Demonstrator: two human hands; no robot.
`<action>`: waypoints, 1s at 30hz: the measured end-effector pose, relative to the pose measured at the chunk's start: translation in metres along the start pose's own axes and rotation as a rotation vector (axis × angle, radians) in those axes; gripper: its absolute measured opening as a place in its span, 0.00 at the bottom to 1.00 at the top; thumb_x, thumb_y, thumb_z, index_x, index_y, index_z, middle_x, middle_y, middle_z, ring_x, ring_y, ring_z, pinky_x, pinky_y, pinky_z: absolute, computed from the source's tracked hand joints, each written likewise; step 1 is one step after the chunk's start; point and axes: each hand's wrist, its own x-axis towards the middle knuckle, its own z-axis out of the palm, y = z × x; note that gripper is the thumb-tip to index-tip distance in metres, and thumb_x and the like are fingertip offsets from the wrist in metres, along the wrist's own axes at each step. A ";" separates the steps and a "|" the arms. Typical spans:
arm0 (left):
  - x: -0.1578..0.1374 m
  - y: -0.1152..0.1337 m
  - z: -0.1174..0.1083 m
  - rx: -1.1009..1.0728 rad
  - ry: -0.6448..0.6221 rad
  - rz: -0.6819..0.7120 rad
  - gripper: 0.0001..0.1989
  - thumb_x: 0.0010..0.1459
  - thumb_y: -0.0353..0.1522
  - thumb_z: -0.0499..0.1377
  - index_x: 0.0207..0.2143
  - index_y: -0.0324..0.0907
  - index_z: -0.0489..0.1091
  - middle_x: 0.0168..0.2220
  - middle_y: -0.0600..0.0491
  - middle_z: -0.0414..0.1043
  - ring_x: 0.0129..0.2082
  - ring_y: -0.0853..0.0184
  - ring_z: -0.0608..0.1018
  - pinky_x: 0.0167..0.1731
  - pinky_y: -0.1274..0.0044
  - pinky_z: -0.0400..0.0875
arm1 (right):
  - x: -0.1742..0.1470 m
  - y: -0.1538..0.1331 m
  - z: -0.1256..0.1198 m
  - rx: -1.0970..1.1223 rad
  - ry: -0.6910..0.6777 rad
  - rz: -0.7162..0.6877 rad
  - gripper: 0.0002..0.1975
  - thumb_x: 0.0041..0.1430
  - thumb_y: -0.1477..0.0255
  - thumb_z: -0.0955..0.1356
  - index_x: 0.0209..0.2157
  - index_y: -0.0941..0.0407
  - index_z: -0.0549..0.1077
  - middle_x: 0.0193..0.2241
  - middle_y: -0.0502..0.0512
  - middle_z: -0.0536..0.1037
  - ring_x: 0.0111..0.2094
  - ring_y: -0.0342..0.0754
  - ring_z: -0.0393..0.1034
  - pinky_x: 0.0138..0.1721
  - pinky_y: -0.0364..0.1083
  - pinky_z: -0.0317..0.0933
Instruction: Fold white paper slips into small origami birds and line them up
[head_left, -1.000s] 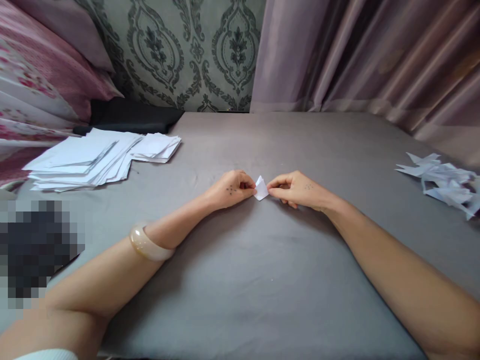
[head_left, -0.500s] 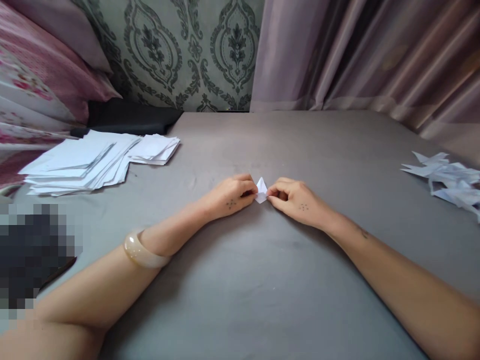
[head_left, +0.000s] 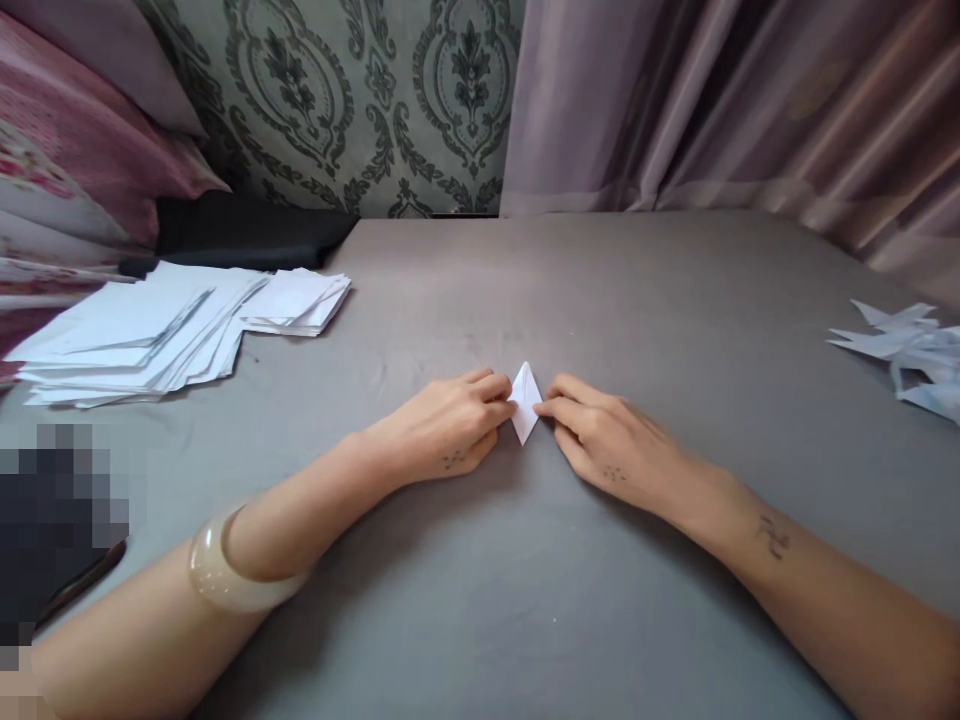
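Between my two hands a small folded piece of white paper lies on the grey cloth in a narrow diamond shape, one point away from me and one towards me. My left hand is closed at its left edge, the fingertips gripping the paper there. At the opposite edge my right hand touches the paper with its fingertips, the fingers bent and closed on that side. A pale bangle circles my left forearm.
Stacks of white paper sheets and smaller pieces lie at the left. Folded white paper shapes are heaped at the far right. A black item lies at the back left. Curtains hang behind the grey-covered surface.
The folded paper has gone from a short peaked form to a longer flat diamond, its lower point now towards me. Both hands have turned flatter and come slightly nearer.
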 end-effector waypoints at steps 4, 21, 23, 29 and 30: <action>0.001 0.008 -0.001 0.018 -0.051 -0.041 0.16 0.58 0.24 0.47 0.43 0.34 0.71 0.44 0.42 0.67 0.43 0.60 0.71 0.39 0.71 0.71 | -0.004 -0.012 -0.004 -0.124 -0.037 0.012 0.14 0.59 0.82 0.58 0.36 0.57 0.73 0.35 0.55 0.69 0.27 0.43 0.64 0.27 0.45 0.54; 0.003 0.015 0.011 0.162 -0.045 -0.049 0.13 0.61 0.27 0.47 0.44 0.36 0.67 0.36 0.46 0.65 0.34 0.62 0.67 0.32 0.72 0.68 | -0.005 -0.019 0.012 -0.206 0.071 0.086 0.13 0.59 0.79 0.59 0.44 0.56 0.69 0.36 0.56 0.71 0.33 0.47 0.69 0.26 0.45 0.57; 0.004 0.015 0.011 0.153 -0.041 -0.053 0.13 0.61 0.26 0.47 0.43 0.36 0.68 0.36 0.46 0.65 0.34 0.62 0.66 0.33 0.72 0.68 | -0.005 -0.021 0.011 -0.253 0.074 0.068 0.13 0.59 0.79 0.59 0.43 0.56 0.69 0.35 0.57 0.71 0.32 0.48 0.68 0.24 0.45 0.56; 0.005 0.014 0.008 0.056 -0.039 -0.109 0.12 0.60 0.25 0.47 0.38 0.36 0.70 0.36 0.46 0.67 0.34 0.63 0.68 0.34 0.72 0.71 | -0.006 -0.025 0.008 -0.362 0.105 0.043 0.13 0.55 0.82 0.59 0.38 0.57 0.70 0.29 0.55 0.69 0.27 0.47 0.66 0.21 0.46 0.54; 0.005 0.014 0.007 0.042 -0.039 -0.116 0.12 0.60 0.25 0.47 0.37 0.36 0.70 0.35 0.46 0.67 0.34 0.63 0.68 0.34 0.72 0.71 | -0.006 -0.025 0.008 -0.368 0.104 0.045 0.13 0.54 0.82 0.59 0.37 0.57 0.70 0.28 0.54 0.68 0.27 0.47 0.66 0.21 0.46 0.53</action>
